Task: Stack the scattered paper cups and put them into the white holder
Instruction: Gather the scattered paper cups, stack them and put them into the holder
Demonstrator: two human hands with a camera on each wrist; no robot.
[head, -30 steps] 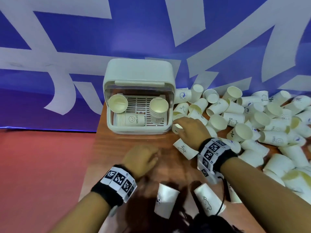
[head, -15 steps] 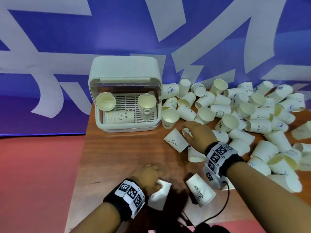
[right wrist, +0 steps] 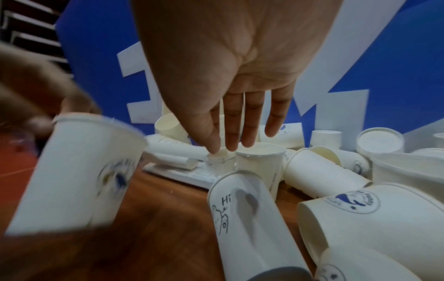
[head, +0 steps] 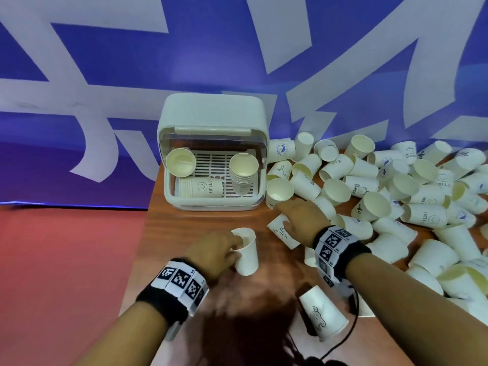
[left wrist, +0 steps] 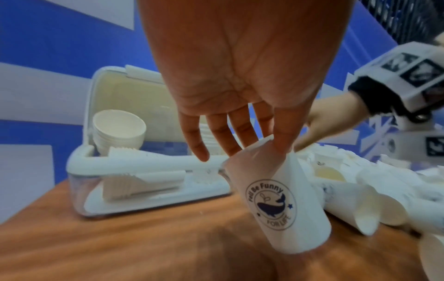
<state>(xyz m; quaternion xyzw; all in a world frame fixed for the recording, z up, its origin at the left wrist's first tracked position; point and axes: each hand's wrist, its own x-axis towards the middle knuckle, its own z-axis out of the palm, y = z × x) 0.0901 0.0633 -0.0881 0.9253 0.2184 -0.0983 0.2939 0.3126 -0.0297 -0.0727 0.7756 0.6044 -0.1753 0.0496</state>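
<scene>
Whale-print cup [head: 247, 256] pinched in left hand [head: 212, 253], upright

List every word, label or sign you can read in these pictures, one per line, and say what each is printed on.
"HELLO", with a smiley: sideways cup stack in the white holder.
"Be Funny" and "FOR LIFE", ringing a whale: cup held by the left hand.
"Hi", beside a bear drawing: lying cup under the right hand.
"Bear": cup in the pile.
Wristband squares: codes, not text.
Other cup prints: too small or blurred.
</scene>
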